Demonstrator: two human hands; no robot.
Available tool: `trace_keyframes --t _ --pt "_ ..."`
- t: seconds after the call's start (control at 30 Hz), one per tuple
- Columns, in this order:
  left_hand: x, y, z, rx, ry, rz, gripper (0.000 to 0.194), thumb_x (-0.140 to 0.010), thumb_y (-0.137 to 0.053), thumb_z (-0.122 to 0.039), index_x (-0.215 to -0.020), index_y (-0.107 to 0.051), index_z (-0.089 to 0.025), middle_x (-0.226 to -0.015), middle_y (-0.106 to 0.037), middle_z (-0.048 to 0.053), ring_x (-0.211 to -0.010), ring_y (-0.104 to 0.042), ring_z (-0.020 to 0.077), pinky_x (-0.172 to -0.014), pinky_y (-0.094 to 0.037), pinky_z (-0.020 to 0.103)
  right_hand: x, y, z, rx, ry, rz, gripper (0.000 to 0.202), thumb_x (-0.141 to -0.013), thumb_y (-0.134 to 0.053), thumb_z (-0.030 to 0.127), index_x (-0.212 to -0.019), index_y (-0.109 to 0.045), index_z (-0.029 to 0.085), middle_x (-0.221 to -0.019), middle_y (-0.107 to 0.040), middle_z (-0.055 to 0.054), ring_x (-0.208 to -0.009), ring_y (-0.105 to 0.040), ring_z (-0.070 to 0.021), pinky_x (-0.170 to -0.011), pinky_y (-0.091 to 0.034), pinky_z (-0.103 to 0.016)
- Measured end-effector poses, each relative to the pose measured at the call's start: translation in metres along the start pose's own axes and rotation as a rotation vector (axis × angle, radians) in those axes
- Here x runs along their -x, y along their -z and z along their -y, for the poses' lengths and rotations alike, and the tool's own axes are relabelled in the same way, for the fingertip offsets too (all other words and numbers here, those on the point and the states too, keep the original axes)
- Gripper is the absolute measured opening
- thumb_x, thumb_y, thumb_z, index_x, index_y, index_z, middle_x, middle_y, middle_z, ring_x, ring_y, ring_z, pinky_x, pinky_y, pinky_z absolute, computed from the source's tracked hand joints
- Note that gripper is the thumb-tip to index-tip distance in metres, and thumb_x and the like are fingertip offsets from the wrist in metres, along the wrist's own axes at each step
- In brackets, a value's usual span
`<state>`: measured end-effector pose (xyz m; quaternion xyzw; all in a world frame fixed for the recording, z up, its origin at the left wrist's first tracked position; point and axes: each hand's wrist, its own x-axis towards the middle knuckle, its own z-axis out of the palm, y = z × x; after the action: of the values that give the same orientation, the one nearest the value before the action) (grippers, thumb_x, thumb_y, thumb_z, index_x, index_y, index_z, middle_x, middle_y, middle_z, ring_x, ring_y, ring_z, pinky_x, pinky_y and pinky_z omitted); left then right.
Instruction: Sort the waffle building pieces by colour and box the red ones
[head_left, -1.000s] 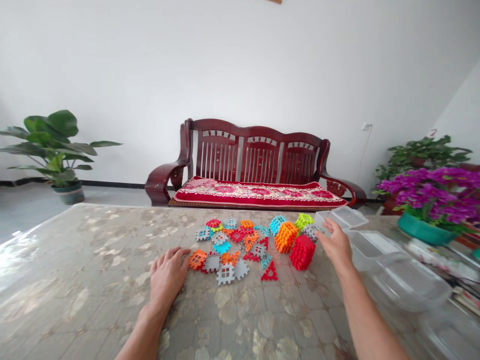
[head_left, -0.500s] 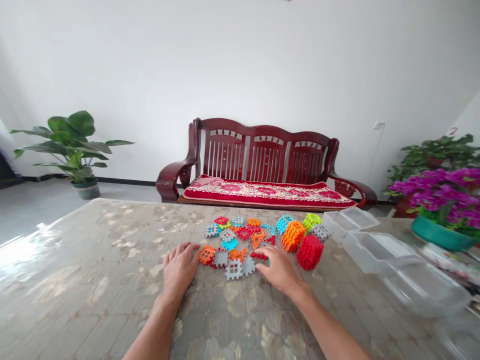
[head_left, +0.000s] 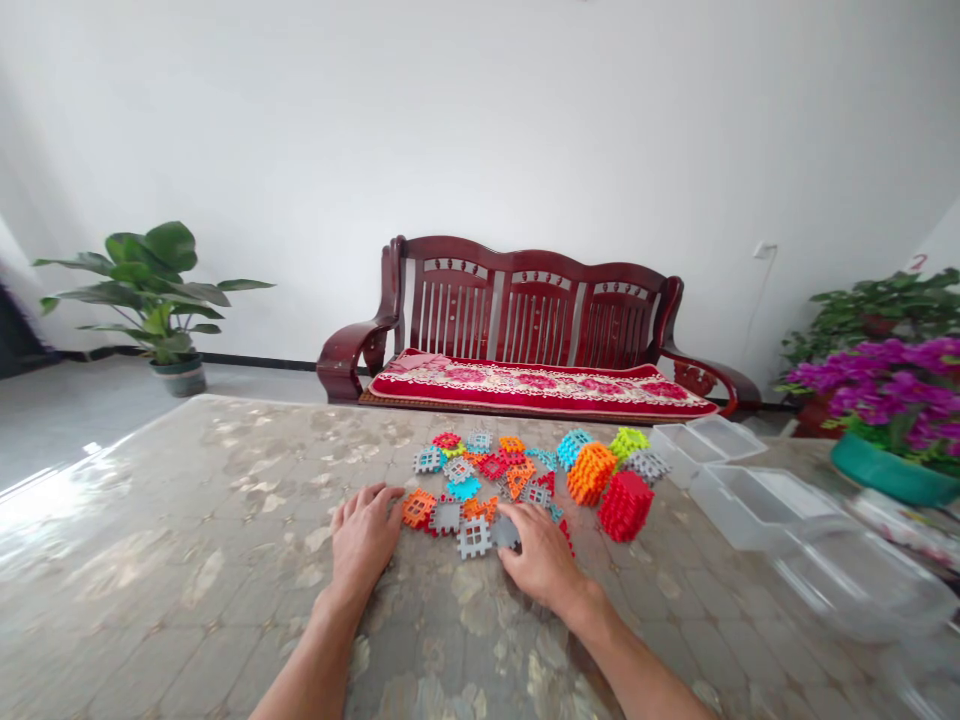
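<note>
Several flat, notched plastic pieces in orange, red, blue and grey lie in a loose pile on the patterned tabletop (head_left: 247, 560). My left hand (head_left: 367, 538) rests at the pile's left edge, fingers loosely spread, beside an orange piece (head_left: 418, 508). At the pile's front right, my right hand (head_left: 538, 555) has thumb and fingertips around a plain grey piece (head_left: 505, 532), next to a grey window piece (head_left: 474, 538). A red piece (head_left: 566, 537) shows just beyond its knuckles. To the right stand an orange stack (head_left: 591, 474) and a red stack (head_left: 626, 506).
Behind these are blue (head_left: 573, 448), green (head_left: 628, 442) and grey (head_left: 646, 465) stacks. Clear plastic boxes (head_left: 757, 500) stand at the right, near a teal planter (head_left: 892, 470) with purple flowers. A wooden bench (head_left: 536, 310) is beyond the table.
My right hand has moved left and slightly nearer, from the red piece to the plain grey one. The red piece now lies further right. My left hand has barely moved.
</note>
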<state>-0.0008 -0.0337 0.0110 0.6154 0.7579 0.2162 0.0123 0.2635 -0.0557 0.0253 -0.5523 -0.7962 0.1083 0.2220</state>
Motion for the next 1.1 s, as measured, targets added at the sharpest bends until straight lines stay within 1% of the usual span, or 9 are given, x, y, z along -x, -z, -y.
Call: trace_keyframes --t 0.2,0.3,0.4,0.53,0.63,0.73,0.83,0.97,1.1 --pt "0.001 0.004 -0.002 -0.003 0.009 0.019 0.034 -0.090 -0.042 -0.031 -0.111 -0.068 -0.031 -0.128 -0.061 0.003 -0.116 -0.053 0.0251 -0.103 -0.033 0.041 0.004 0.007 -0.004 -0.062 0.001 -0.042 0.049 -0.072 -0.057 0.015 -0.121 -0.062 0.023 -0.118 -0.066 -0.005 -0.109 -0.058 -0.0206 -0.098 -0.042 -0.031" --pt "0.000 0.004 -0.002 -0.003 0.011 0.021 0.034 -0.090 -0.042 -0.032 -0.111 -0.068 -0.031 -0.128 -0.061 0.003 -0.117 -0.053 0.0254 -0.104 -0.032 0.042 -0.001 0.014 -0.010 -0.020 -0.020 -0.139 0.042 -0.076 -0.056 0.016 -0.117 -0.064 0.024 -0.116 -0.067 -0.004 -0.108 -0.058 -0.0205 -0.099 -0.041 -0.033" --pt "0.000 0.002 -0.001 -0.003 0.013 0.022 0.034 -0.090 -0.042 -0.032 -0.111 -0.068 -0.032 -0.128 -0.061 0.002 -0.117 -0.053 0.0257 -0.103 -0.033 0.042 -0.009 0.019 -0.022 0.089 -0.097 -0.210 0.043 -0.080 -0.056 0.019 -0.123 -0.061 0.022 -0.124 -0.063 -0.007 -0.115 -0.054 -0.0236 -0.102 -0.039 -0.037" --pt "-0.001 0.001 -0.001 -0.001 0.012 0.017 0.034 -0.089 -0.042 -0.032 -0.110 -0.068 -0.031 -0.127 -0.061 0.003 -0.116 -0.053 0.0258 -0.103 -0.033 0.043 -0.015 0.018 -0.039 0.180 -0.185 -0.153 0.046 -0.083 -0.058 0.025 -0.128 -0.057 0.018 -0.127 -0.062 -0.008 -0.117 -0.054 -0.0255 -0.102 -0.039 -0.037" --pt "0.000 0.002 -0.002 -0.005 0.011 0.017 0.034 -0.090 -0.042 -0.033 -0.110 -0.068 -0.032 -0.128 -0.061 0.002 -0.117 -0.053 0.0254 -0.104 -0.032 0.043 -0.015 0.015 -0.045 0.193 -0.169 -0.109 0.037 -0.086 -0.054 0.025 -0.122 -0.062 0.020 -0.122 -0.065 -0.007 -0.114 -0.057 -0.0231 -0.100 -0.040 -0.034" --pt "0.000 0.002 -0.002 -0.004 0.018 0.016 0.034 -0.090 -0.042 -0.032 -0.111 -0.068 -0.032 -0.128 -0.061 0.002 -0.118 -0.052 0.0257 -0.104 -0.032 0.043 -0.014 0.016 -0.047 0.217 -0.135 -0.112 0.030 -0.090 -0.049 0.026 -0.115 -0.066 0.021 -0.116 -0.068 -0.007 -0.109 -0.059 -0.0217 -0.097 -0.041 -0.032" --pt "0.000 0.003 -0.003 0.004 0.015 0.011 0.034 -0.089 -0.042 -0.032 -0.110 -0.069 -0.032 -0.128 -0.061 0.002 -0.117 -0.053 0.0258 -0.104 -0.032 0.043 -0.014 0.018 -0.047 0.226 -0.201 -0.151 0.034 -0.095 -0.039 0.028 -0.112 -0.067 0.021 -0.105 -0.072 -0.008 -0.098 -0.064 -0.0212 -0.088 -0.045 -0.030" --pt "0.000 0.003 -0.003 0.004 0.024 0.016 0.034 -0.090 -0.042 -0.031 -0.110 -0.068 -0.032 -0.128 -0.061 0.002 -0.117 -0.052 0.0251 -0.104 -0.032 0.042 -0.017 0.018 -0.053 0.051 -0.349 -0.245 0.039 -0.095 -0.034 0.033 -0.116 -0.065 0.022 -0.105 -0.073 -0.007 -0.092 -0.068 -0.0201 -0.080 -0.048 -0.027" --pt "0.000 0.003 -0.003 0.006 0.028 0.027 0.034 -0.090 -0.041 -0.032 -0.111 -0.068 -0.031 -0.129 -0.060 0.002 -0.118 -0.052 0.0253 -0.104 -0.032 0.042 -0.017 0.018 -0.059 -0.145 -0.377 -0.233 0.041 -0.093 -0.034 0.035 -0.116 -0.066 0.021 -0.102 -0.073 -0.005 -0.091 -0.068 -0.0186 -0.080 -0.049 -0.027"
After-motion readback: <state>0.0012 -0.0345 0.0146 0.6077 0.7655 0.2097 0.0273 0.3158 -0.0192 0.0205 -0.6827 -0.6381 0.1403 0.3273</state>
